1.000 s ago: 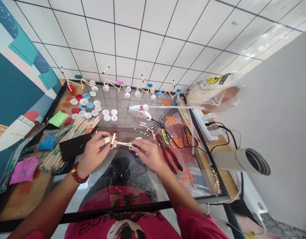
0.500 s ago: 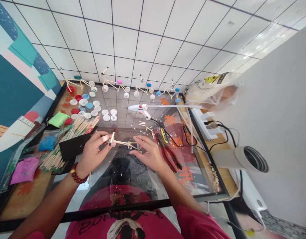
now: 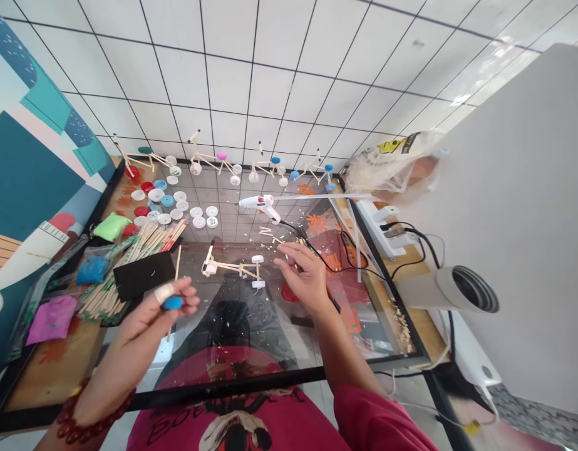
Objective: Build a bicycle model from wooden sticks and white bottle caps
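Observation:
My left hand (image 3: 159, 313), a bandage on one finger, is raised near the table's left front. A small rounded blue clay piece (image 3: 171, 303) is held in its curled fingers. My right hand (image 3: 304, 272) is over the glass on the right, fingers loosely bent and apart, with nothing seen in them. Between the hands, a small tricycle model (image 3: 230, 267) of wooden sticks rests on the glass, white caps as wheels and a black-tipped handlebar. A thin stick (image 3: 178, 263) lies beside my left hand.
A white glue gun (image 3: 259, 202) with a long glue stick lies behind. Bottle caps (image 3: 167, 200), wooden sticks (image 3: 129, 266), a black sheet (image 3: 144, 275) and bagged clay (image 3: 91, 269) fill the left. Finished tricycles (image 3: 270, 166) line the wall. Pliers are partly hidden under my right hand.
My hands have let go of the tricycle model, which now rests on the glass. My left hand has drawn back toward me with the blue clay piece; my right has shifted right.

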Tool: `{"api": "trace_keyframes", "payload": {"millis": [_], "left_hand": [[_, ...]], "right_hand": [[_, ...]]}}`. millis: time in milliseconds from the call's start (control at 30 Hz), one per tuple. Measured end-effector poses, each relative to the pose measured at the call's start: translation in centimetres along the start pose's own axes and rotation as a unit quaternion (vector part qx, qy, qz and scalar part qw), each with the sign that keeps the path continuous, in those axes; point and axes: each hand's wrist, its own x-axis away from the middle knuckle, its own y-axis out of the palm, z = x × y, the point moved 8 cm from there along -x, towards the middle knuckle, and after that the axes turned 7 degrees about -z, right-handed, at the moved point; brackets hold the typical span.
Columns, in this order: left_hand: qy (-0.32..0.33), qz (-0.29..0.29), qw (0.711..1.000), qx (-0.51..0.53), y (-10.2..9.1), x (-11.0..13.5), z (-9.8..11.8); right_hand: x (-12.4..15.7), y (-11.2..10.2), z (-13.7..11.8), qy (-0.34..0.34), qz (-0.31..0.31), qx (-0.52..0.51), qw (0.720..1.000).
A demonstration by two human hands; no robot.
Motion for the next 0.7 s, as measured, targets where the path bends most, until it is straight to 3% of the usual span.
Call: {"api": "trace_keyframes", "payload": {"millis": [67,133,267,367,533,700], "left_hand": [[-0.034,-0.066,0.996,0.052,2.6,0.4,-2.0],[-0.028,-0.118,0.989,0.082,5.2,0.2,-3.0],[0.070,-0.153,0.982,0.087,8.2,-0.2,-2.0],[0.108,-0.178,0.976,0.064,9.3,0.0,-1.0],[0.111,-0.209,0.971,0.046,10.2,0.3,-0.3],[0.068,-0.153,0.976,0.137,9.4,-0.9,-0.9]], "right_hand": [[0.2,0.3,-0.7,-0.016,-0.012,-0.006,1.000],[0.5,0.8,-2.0,-0.044,-0.038,-0.023,0.998],[1.5,2.2,-5.8,-0.135,-0.130,-0.060,0.981],[2.4,3.2,-8.0,-0.192,-0.172,-0.054,0.965],[3.2,4.3,-9.1,-0.240,-0.195,0.010,0.951],[2.9,3.4,-9.0,-0.233,-0.157,0.004,0.960]]}}
